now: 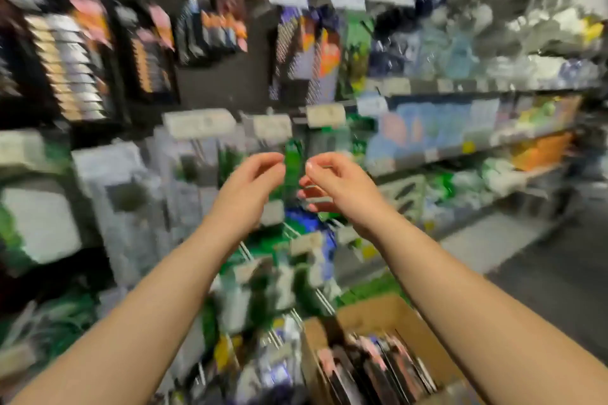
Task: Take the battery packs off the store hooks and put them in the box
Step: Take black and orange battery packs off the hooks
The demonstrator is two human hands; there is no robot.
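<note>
Green hanging battery pack (293, 161) between left hand (250, 184) and right hand (332, 186); fingers curled beside it, grip unclear through blur. Cardboard box (388, 312) below.

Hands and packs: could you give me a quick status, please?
Both hands, left and right, raised beside green pack; grip unclear, blurred. Box part-filled. Nothing blocking.
</note>
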